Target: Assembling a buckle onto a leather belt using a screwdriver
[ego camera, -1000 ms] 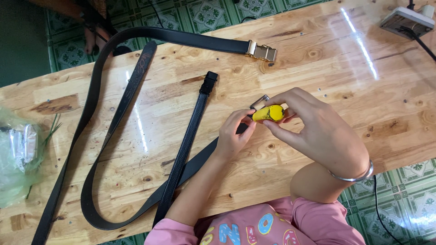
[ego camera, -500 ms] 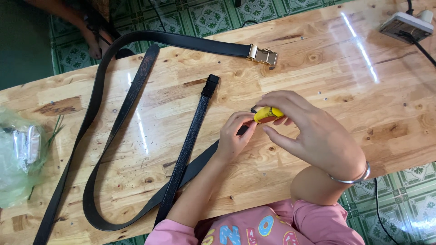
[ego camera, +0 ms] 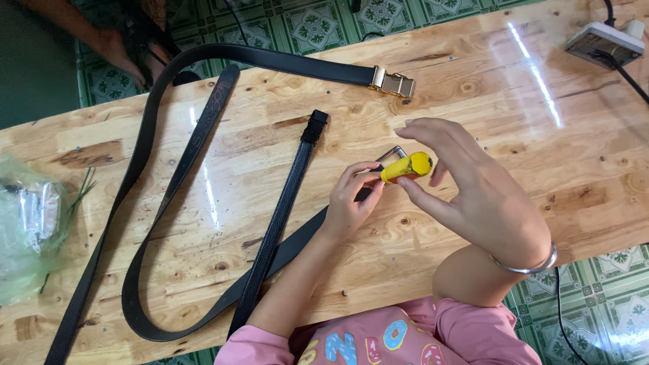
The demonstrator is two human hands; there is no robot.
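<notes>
Right hand (ego camera: 480, 196) sits right of centre, fingers loosely spread, thumb and fingertips lightly on a small yellow-handled tool (ego camera: 405, 166); grip is partial, not a closed fist. Tool lies roughly horizontal, round butt end pointing to 3 o'clock, working end to 9 o'clock where it meets a silver metal buckle (ego camera: 391, 155). Left hand (ego camera: 351, 203) is at 7 o'clock of the tool, fingers curled and pinched on the end of the black belt (ego camera: 270, 230) at the buckle; thumb and forefinger closed on it, exact contact point hidden by the fingers. That belt runs from the hands down toward 7 o'clock, loops round at the near table edge and comes back up to a black tip at 11 o'clock of the left hand. A second black belt (ego camera: 284, 61) lies across the far side at 12 o'clock, ending in a gold buckle (ego camera: 392, 82). All on a varnished wooden table (ego camera: 527, 108). Clear plastic bag (ego camera: 27, 230) with small metal parts at the 9 o'clock edge. White power strip (ego camera: 605, 42) at 2 o'clock corner. Silver bangle (ego camera: 534, 267) on the right wrist. Another person's foot (ego camera: 115, 47) on the green tiled floor (ego camera: 297, 20) at 11 o'clock.
</notes>
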